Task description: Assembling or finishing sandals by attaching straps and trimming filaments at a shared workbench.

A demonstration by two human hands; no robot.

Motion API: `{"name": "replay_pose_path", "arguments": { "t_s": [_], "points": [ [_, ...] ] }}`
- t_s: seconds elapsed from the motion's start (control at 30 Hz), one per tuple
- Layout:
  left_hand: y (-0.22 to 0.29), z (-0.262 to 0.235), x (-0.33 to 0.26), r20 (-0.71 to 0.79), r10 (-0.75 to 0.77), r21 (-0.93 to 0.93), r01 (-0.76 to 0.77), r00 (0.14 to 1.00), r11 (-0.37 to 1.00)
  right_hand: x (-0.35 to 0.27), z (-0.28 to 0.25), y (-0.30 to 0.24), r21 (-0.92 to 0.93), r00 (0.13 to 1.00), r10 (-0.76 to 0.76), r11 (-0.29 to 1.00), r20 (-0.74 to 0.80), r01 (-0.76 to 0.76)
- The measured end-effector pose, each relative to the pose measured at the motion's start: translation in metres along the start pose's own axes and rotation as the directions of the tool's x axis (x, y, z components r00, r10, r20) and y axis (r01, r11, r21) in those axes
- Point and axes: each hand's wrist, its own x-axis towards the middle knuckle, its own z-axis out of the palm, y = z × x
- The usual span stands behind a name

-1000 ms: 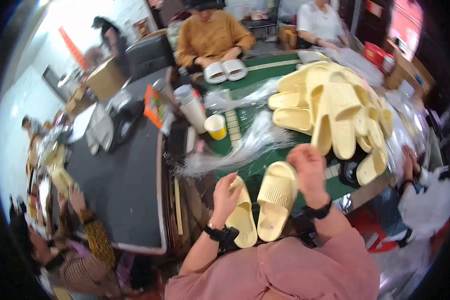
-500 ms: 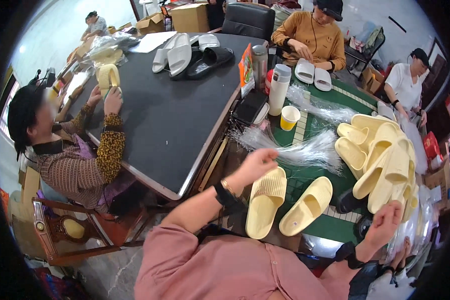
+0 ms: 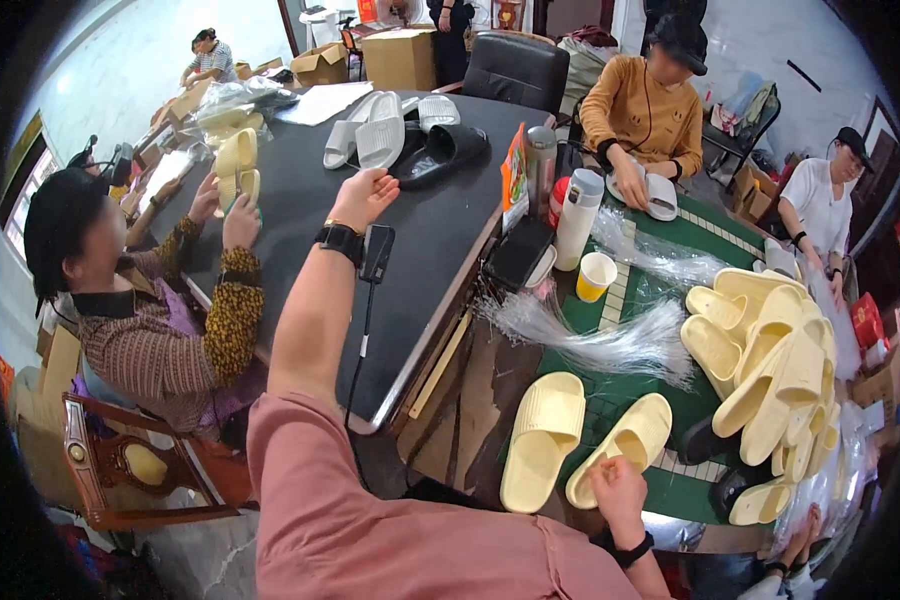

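Far out over the dark table [image 3: 420, 270], that's the left hand [image 3: 365, 197], fingers curled right by the edge of a black slipper [image 3: 450, 150]; touching or gripping, I can't tell from here. The arm is at a long stretch, probably because that slipper sits well up the table. Much nearer in, the right hand [image 3: 620, 492] hangs in front of the right one of the cream pair [image 3: 542, 430], fingers bent; whether they close on it, I can't make out. That pair lies on the near part of the green table [image 3: 695, 500], toes outward, side by side, presumably so both are within easy reach. Now the count: two in the pair; at least three pale slippers [image 3: 378, 140] by the black one; one cup [image 3: 596, 278], one white bottle [image 3: 578, 225]. The cream pile [image 3: 775, 370]? Too overlapped to number, likely heaped to save room.
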Motion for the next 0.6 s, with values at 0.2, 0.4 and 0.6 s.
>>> {"name": "replay_pose_path", "arguments": {
  "t_s": [0.2,0.4,0.6],
  "points": [
    [-0.001,-0.059,0.098,-0.036,-0.064,-0.077,0.061,0.997,0.995,-0.004,0.016,0.004,-0.038,0.993,0.032,0.999,-0.113,-0.036],
    [-0.052,-0.053,0.145,-0.045,-0.159,-0.105,0.154,0.986,0.983,-0.003,0.014,-0.002,-0.104,0.981,0.065,0.991,-0.182,-0.085],
    [-0.038,-0.098,0.199,0.017,-0.296,-0.190,0.293,0.955,0.937,-0.004,0.015,-0.003,-0.063,0.987,0.044,0.997,-0.155,-0.054]
  ]
}}
